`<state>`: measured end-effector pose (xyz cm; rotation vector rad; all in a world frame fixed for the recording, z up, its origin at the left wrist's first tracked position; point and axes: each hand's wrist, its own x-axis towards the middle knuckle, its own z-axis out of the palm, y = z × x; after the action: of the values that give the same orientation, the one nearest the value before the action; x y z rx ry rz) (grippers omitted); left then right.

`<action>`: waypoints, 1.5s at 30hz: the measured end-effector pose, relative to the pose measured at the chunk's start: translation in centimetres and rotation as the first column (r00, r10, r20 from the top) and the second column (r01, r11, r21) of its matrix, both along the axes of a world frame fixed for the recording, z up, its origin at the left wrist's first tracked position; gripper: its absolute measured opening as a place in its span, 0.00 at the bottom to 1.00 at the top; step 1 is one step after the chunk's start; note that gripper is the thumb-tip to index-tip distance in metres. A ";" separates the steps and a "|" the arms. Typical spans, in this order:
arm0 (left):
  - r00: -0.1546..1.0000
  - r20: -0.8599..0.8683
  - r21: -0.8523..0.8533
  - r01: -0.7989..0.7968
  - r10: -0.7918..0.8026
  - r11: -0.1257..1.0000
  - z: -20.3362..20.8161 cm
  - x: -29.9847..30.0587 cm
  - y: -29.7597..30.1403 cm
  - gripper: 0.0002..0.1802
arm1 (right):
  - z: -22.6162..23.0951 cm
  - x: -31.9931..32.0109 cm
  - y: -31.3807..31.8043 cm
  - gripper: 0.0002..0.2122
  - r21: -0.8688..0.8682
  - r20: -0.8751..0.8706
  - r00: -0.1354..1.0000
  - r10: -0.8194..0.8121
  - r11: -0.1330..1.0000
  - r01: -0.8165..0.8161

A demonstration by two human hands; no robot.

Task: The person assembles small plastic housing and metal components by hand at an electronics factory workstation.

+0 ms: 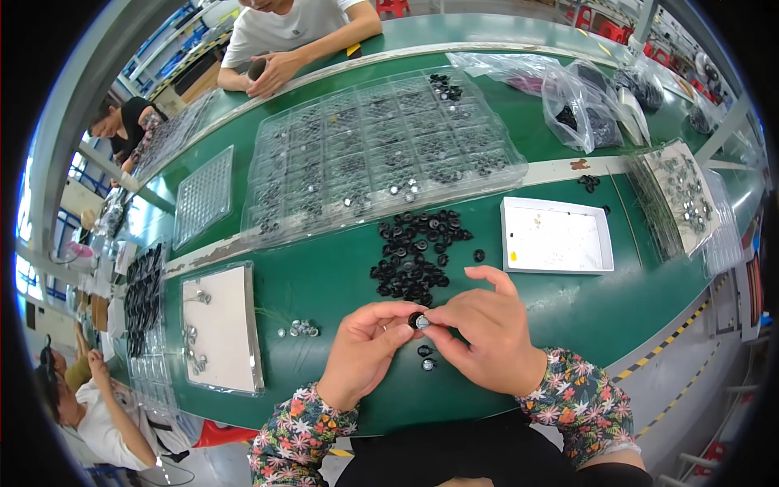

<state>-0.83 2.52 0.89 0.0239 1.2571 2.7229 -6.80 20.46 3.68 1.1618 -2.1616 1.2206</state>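
Over the near middle of the green table, my left hand (363, 351) pinches a small round black part (415, 320) between thumb and fingertips. Against it, my right hand (489, 331) holds a small round silvery piece (423, 322) in a thumb-and-finger pinch, one finger raised. The two pieces touch; whether one sits inside the other I cannot tell. Just below my fingers, a black ring-like part (425, 351) and another part with a silver face (428, 365) lie on the table. Beyond my hands spreads a loose pile of black round parts (414, 253).
Beyond the pile stands a large clear compartment tray (369, 203) holding many parts. A shallow white box (556, 264) is at the right. Left lie a cream board (223, 325) and silvery wired pieces (302, 328); plastic bags (580, 114) lie at the far right. Co-workers sit opposite and left.
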 end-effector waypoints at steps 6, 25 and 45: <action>0.999 -0.034 -0.017 -0.015 0.015 1.000 0.0 0.0 0.1 0.15 | 0.1 0.1 0.1 0.09 0.019 -0.037 0.999 -0.001 1.000 0.001; 0.987 -0.144 -0.162 -0.092 0.069 0.982 0.2 0.2 0.4 0.14 | 0.4 0.4 0.0 0.07 0.009 -0.057 0.998 -0.008 1.000 0.008; 0.987 -0.140 -0.304 -0.120 0.080 0.945 0.7 0.8 0.3 0.14 | 0.8 -0.2 0.5 0.07 -0.161 0.654 0.728 0.207 0.978 -0.133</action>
<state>-0.06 2.83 1.63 0.1016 1.7578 2.6043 -6.98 21.00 4.43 0.9815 -2.4619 2.0683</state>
